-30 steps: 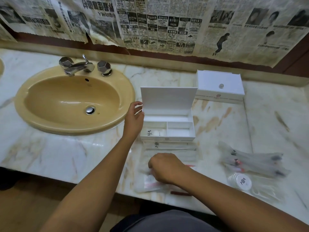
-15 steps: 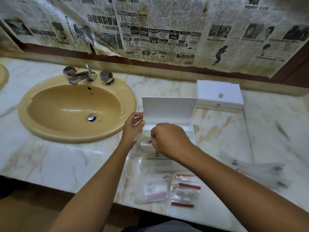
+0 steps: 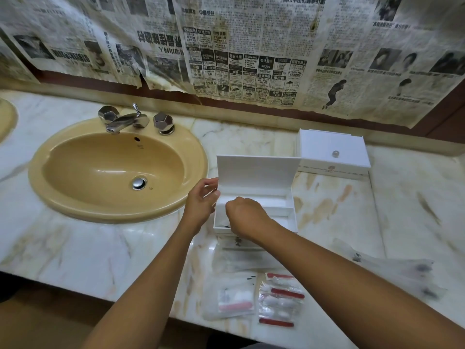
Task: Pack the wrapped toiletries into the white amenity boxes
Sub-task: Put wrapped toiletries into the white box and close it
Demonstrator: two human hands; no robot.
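Observation:
An open white amenity box [image 3: 266, 177] stands on the marble counter with its lid upright. My left hand [image 3: 201, 204] grips the box's left edge. My right hand [image 3: 245, 217] is curled, knuckles up, over the front-left compartment, closed on a wrapped toiletry packet that the hand mostly hides. A dark printed mark shows in that compartment just under the fingers. A second white amenity box [image 3: 332, 152] sits shut behind and to the right. More wrapped toiletries lie near the front edge: a clear packet [image 3: 230, 298] and red-striped packets [image 3: 279, 302].
A tan sink [image 3: 75, 205] with chrome taps [image 3: 125, 120] lies to the left. Flat clear packets [image 3: 241, 258] lie just in front of the open box, and a pile of long wrapped items [image 3: 402, 273] sits at the right. Newspaper covers the wall behind.
My right hand left the packets at the counter's front edge and moved up to the open box, then lowered into its front-left compartment. My left hand stayed on the box's left side.

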